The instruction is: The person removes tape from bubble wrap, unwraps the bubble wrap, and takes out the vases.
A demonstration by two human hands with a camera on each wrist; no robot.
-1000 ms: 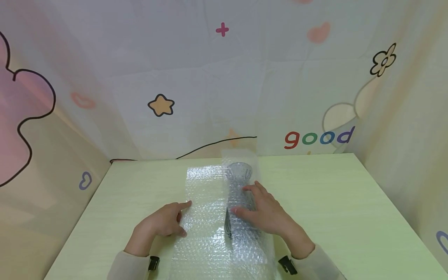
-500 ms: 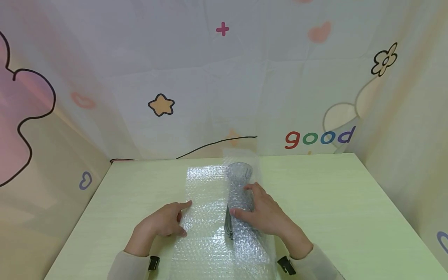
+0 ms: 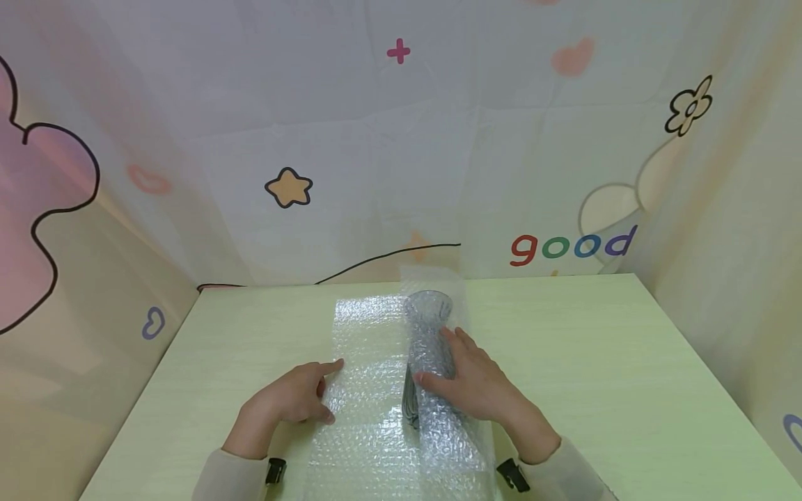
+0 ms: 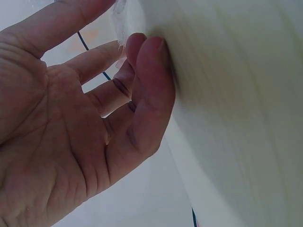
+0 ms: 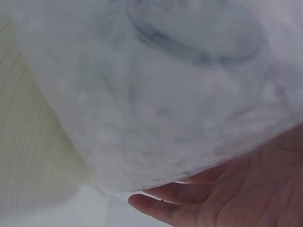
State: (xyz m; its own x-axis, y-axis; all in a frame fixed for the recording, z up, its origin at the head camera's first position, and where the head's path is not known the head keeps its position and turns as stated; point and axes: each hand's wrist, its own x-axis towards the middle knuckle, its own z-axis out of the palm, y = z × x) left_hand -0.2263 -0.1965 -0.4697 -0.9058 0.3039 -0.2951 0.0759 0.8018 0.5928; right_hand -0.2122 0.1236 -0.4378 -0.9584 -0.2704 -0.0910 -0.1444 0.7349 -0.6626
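Note:
A long sheet of bubble wrap (image 3: 363,390) lies over the near middle of the table. On its right side, a layer of the wrap covers a long grey object (image 3: 429,327) with a wide round end away from me. A dark lined part (image 3: 409,400) of it shows at the fold's left edge; its kind is unclear. My left hand (image 3: 294,393) touches the wrap's left edge with outstretched index finger and thumb, the other fingers bent under. My right hand (image 3: 479,379) rests on the wrapped object, thumb across the top, fingers along its right side. In the right wrist view, a dark curved rim (image 5: 175,47) shows through the wrap.
The pale table (image 3: 589,362) ends at a printed curtain (image 3: 351,139) behind and on both sides. The wrap's far end reaches the table's back edge. Dark clips (image 3: 514,474) sit at the wrists by the light sleeves.
The folded wrap over the grey object has shifted slightly to the right, baring more of the dark lined part. My right fingers have straightened a little; my left hand stays put.

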